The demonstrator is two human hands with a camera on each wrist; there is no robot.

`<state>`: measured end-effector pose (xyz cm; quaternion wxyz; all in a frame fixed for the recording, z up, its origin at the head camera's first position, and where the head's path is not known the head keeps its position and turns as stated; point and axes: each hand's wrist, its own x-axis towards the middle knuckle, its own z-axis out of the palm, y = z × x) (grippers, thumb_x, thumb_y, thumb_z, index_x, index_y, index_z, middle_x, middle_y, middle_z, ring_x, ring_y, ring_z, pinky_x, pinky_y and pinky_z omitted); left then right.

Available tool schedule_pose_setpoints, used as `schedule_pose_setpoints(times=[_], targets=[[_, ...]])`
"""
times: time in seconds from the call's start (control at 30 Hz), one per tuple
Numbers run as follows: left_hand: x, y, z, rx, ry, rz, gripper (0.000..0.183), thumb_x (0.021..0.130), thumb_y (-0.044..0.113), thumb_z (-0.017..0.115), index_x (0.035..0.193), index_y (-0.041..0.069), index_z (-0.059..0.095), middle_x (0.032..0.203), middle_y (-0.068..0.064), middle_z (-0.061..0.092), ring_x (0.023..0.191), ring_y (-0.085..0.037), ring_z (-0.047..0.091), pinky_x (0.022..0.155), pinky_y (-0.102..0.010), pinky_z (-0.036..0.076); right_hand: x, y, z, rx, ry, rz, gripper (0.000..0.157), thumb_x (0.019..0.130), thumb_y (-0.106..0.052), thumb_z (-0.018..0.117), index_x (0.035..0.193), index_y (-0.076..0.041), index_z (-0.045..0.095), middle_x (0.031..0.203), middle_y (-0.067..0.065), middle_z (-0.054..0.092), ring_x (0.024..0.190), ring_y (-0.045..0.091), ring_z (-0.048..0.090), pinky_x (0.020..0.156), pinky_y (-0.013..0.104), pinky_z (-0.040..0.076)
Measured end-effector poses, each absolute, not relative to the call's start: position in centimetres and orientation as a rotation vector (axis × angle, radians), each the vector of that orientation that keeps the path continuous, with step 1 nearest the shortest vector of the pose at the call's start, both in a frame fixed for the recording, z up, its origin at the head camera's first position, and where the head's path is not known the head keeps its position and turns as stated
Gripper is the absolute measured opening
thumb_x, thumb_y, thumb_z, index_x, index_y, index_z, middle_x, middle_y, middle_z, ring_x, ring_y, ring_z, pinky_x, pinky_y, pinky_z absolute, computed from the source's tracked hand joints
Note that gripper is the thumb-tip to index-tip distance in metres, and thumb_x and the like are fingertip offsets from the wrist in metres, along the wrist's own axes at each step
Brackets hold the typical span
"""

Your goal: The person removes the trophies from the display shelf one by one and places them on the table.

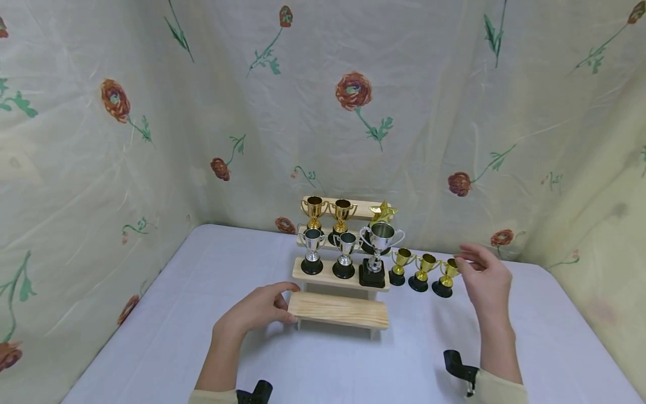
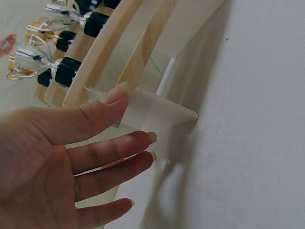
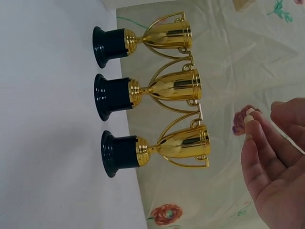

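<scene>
My left hand (image 1: 259, 307) is at the left end of the lowest step (image 1: 338, 308) of a wooden tiered stand. In the left wrist view its thumb (image 2: 116, 93) touches the end of that step, beside a clear support panel (image 2: 162, 107); the visible fingers reach out loosely. My right hand (image 1: 487, 275) is raised beside the rightmost of three small gold trophy cups (image 1: 449, 272), its fingers bent loosely with nothing between them. In the right wrist view a gap shows between the fingertips and that cup (image 3: 183, 143). The other two gold cups (image 1: 425, 269) (image 1: 401, 264) stand alongside in a row.
On the stand's middle step are two small silver cups (image 1: 313, 247) (image 1: 346, 252) and a larger silver trophy (image 1: 378, 241). Behind them stand two gold cups (image 1: 314, 210) (image 1: 341, 213) and a gold star trophy (image 1: 383, 212). Floral curtains (image 1: 414, 140) surround the white-covered table (image 1: 227, 252).
</scene>
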<state>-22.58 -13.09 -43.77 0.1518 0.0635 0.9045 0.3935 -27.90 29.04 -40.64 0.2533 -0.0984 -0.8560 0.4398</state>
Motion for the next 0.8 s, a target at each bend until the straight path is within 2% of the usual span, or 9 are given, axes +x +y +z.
schedule_pose_setpoints(times=[0.13, 0.37, 0.8], targets=[[-22.6, -13.1, -43.8, 0.179, 2.595, 1.132, 0.059, 0.078, 0.023, 0.084, 0.131, 0.025, 0.060, 0.085, 0.000, 0.065, 0.077, -0.017, 0.057, 0.065, -0.034, 0.043, -27.8, 28.7, -40.5, -0.236, -2.333, 1.183, 0.030, 0.093, -0.015, 0.067, 0.122, -0.016, 0.069, 0.096, -0.009, 0.071, 0.077, -0.013, 0.056, 0.066, 0.008, 0.044], [-22.6, -13.0, -43.7, 0.171, 2.594, 1.130, 0.058, 0.078, 0.023, 0.084, 0.131, 0.026, 0.060, 0.085, 0.000, 0.065, 0.077, -0.017, 0.057, 0.065, -0.034, 0.043, -27.4, 28.2, -40.1, -0.193, -2.379, 1.158, 0.031, 0.095, -0.019, 0.065, 0.125, -0.015, 0.068, 0.112, 0.009, 0.073, 0.081, -0.011, 0.054, 0.068, 0.008, 0.044], [-22.6, -13.2, -43.7, 0.182, 2.588, 1.134, 0.058, 0.078, 0.024, 0.084, 0.131, 0.027, 0.060, 0.084, 0.000, 0.065, 0.077, -0.017, 0.057, 0.066, -0.033, 0.043, -26.8, 27.1, -39.1, -0.073, -2.402, 1.141, 0.031, 0.095, -0.020, 0.066, 0.125, -0.014, 0.067, 0.113, 0.010, 0.073, 0.084, -0.011, 0.054, 0.075, 0.008, 0.043]])
